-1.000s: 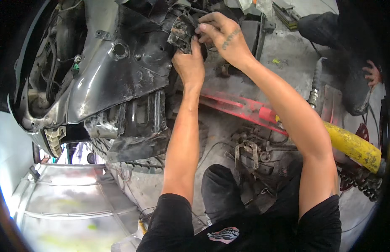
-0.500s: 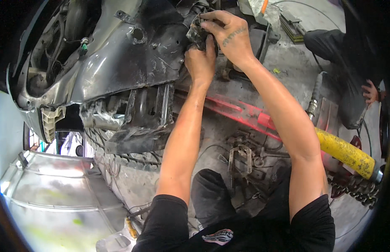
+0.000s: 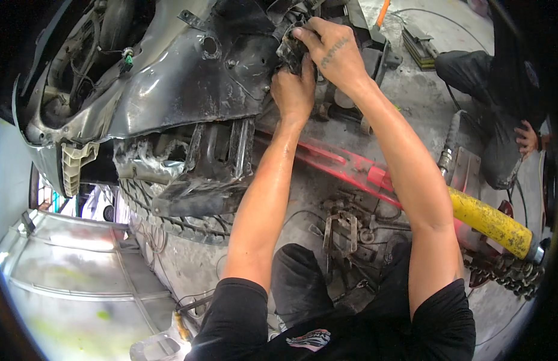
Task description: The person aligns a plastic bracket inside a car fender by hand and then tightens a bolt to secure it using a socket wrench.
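At the top middle, a crumpled, dark sheet-metal piece (image 3: 289,50) sits at the torn end of a dark car body panel (image 3: 165,90). My left hand (image 3: 293,95) grips this piece from below, fingers curled behind it and thumb pointing up. From the upper right, my right hand (image 3: 338,55) pinches its upper edge between thumb and fingers. Some fingertips of both hands are hidden behind the metal. Whether the piece is still joined to the panel, I cannot tell. Under the panel shows a black metal bracket (image 3: 217,150) beside a tyre (image 3: 137,201).
A red steel beam (image 3: 333,157) with a yellow hydraulic cylinder (image 3: 492,222) runs below my right forearm. Clamps (image 3: 341,233), tools and a chain (image 3: 513,274) lie on the floor. Another person (image 3: 498,90) is at the right. A pale painted panel (image 3: 74,253) lies lower left.
The whole view has shifted slightly, the car body now appearing a little further right. Both hands keep hold of the metal piece; my right fingers look more bent.
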The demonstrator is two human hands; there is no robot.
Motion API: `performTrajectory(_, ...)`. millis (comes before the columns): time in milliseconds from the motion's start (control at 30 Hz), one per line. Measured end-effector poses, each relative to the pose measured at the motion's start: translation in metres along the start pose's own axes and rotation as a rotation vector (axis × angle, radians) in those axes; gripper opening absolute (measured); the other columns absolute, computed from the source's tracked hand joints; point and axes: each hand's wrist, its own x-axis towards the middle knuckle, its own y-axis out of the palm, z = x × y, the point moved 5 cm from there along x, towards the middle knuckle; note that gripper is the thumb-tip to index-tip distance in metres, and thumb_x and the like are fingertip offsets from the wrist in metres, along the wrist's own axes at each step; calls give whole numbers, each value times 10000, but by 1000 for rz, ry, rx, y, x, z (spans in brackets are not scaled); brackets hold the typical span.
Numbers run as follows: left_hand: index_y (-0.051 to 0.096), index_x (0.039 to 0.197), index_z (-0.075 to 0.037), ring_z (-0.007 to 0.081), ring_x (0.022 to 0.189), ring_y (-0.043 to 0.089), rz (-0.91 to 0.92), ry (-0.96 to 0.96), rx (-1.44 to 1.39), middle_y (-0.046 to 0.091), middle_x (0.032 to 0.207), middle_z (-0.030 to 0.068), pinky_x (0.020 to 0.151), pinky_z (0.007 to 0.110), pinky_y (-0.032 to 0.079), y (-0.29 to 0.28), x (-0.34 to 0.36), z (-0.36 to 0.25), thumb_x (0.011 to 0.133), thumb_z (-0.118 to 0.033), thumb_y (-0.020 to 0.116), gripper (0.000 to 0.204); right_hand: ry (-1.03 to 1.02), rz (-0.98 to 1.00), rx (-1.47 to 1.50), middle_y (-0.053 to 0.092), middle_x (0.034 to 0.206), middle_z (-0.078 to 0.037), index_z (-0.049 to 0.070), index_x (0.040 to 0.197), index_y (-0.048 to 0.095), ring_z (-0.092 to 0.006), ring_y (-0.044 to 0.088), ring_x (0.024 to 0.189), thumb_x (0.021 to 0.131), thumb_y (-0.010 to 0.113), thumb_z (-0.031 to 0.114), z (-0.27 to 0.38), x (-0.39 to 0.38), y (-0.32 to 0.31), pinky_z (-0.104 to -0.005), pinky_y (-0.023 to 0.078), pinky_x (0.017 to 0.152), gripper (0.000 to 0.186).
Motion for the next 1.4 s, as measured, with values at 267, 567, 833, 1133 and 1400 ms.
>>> performTrajectory(267,734,847,40,503,805,674,8,-18,-32,688,804,296,703,550,511,0,-1,0,973,-384,652,450,-13,-55,8,665,766,-245,-21,895,648,-467,655,744,958,680,227,-1,-7,4,-519,516,680,259)
performTrajectory(567,726,825,54,512,801,669,9,-7,-31,683,794,302,706,550,507,0,-1,-3,974,-397,653,481,95,68,-56,680,857,-251,-8,977,626,-434,682,825,970,672,212,-8,1,10,-477,525,701,225)
performTrajectory(833,710,792,76,492,781,687,29,6,-42,685,775,297,693,540,503,3,-2,-6,976,-417,646,531,-229,-67,-45,684,761,-234,9,942,620,-482,671,767,993,647,293,4,-1,-3,-557,534,689,290)
performTrajectory(1133,704,784,85,503,787,677,35,-54,-53,674,755,304,695,550,499,4,-3,2,978,-434,638,558,-226,-91,-46,678,772,-225,37,1042,607,-478,669,773,984,646,266,4,-5,-6,-546,539,681,239)
performTrajectory(1400,717,821,76,507,813,682,58,-15,21,690,791,302,714,547,515,5,2,14,987,-416,634,526,71,80,-66,654,813,-249,24,1017,560,-478,638,828,1004,630,277,-5,-2,17,-524,502,688,263)
